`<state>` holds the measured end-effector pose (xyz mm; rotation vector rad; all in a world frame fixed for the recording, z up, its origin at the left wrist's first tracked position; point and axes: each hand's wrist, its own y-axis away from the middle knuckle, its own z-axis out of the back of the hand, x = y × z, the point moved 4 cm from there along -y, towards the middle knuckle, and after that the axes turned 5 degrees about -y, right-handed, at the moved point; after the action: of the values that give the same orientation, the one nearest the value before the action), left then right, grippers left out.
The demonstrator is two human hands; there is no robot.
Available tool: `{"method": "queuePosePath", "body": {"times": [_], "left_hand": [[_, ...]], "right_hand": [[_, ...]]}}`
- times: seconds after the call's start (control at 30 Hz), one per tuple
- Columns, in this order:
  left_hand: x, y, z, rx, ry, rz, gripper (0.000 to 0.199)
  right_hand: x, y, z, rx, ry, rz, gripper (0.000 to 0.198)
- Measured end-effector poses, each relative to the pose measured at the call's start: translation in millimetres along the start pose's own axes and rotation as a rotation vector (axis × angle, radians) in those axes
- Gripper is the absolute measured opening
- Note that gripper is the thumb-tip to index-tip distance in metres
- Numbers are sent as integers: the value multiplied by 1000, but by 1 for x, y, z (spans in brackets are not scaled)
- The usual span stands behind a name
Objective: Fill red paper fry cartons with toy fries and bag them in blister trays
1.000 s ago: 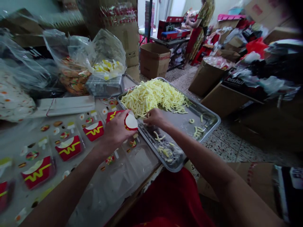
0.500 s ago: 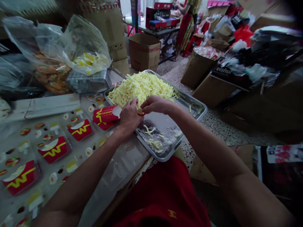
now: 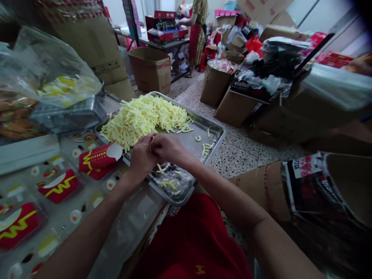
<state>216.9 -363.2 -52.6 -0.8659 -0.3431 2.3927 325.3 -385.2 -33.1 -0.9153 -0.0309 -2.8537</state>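
Note:
My left hand (image 3: 141,154) is closed around a small red fry carton (image 3: 152,140), of which only a sliver shows between the hands. Pressed against it at the carton's mouth, my right hand (image 3: 169,149) has its fingers curled in; what they grip is hidden. Both hands are over the near left side of a metal tray (image 3: 216,141). Beyond them, a heap of pale yellow fry-shaped pieces (image 3: 145,116) fills the tray's far left part. A few loose fries (image 3: 171,183) lie near the front corner. Left of my hands rest stacked red fry cartons (image 3: 99,158).
Clear packs with a red carton (image 3: 59,186) and small food-shaped pieces cover the table's left. Behind stand a bag of yellow-white pieces (image 3: 68,87) and a cardboard box (image 3: 149,69). An open carton (image 3: 308,190) is at right. A person (image 3: 197,35) stands farther back.
The view has swung right, so the tray and table sit farther left. My right hand has closed in against my left, hiding most of the carton that showed between them.

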Motion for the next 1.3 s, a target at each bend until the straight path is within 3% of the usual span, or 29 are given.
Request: {"method": "queuePosePath", "body": {"times": [0.07, 0.13, 0.23, 0.27, 0.33, 0.4, 0.47, 0.53, 0.67, 0.77, 0.93, 1.03, 1.2, 1.3], "left_hand": [[-2, -1, -6, 24, 34, -23, 58], [-3, -3, -10, 56, 67, -24, 55], [0, -6, -10, 84, 73, 62, 65], [2, -8, -8, 87, 67, 95, 68], [5, -10, -3, 96, 53, 135, 71], [6, -11, 0, 102, 53, 157, 72], [5, -10, 3, 99, 67, 166, 72], [2, -7, 5, 89, 79, 149, 73], [0, 1, 17, 83, 66, 150, 73], [6, 6, 28, 74, 67, 204, 71], [20, 9, 31, 70, 74, 277, 73], [24, 8, 28, 70, 80, 287, 75], [14, 4, 24, 104, 149, 323, 75], [10, 2, 24, 135, 157, 326, 78]], "right_hand": [[-4, 4, 1, -106, 26, -26, 22], [-9, 9, 5, -111, 4, 17, 25], [-32, 27, 34, -158, -101, 68, 26], [-47, 35, 50, -226, -94, 12, 26], [-82, 54, 79, -309, 100, -246, 25], [-111, 70, 94, -193, 400, -478, 30], [-125, 79, 97, -96, 610, -553, 35], [-127, 80, 90, -77, 664, -535, 31], [-126, 77, 72, -67, 546, -549, 17], [-133, 80, 72, -156, 423, -525, 17], [-158, 86, 108, -332, 213, -499, 27], [-168, 79, 133, -421, 354, -572, 25], [-176, 47, 122, -205, 636, -617, 26], [-178, 40, 116, -219, 569, -586, 23]]}}
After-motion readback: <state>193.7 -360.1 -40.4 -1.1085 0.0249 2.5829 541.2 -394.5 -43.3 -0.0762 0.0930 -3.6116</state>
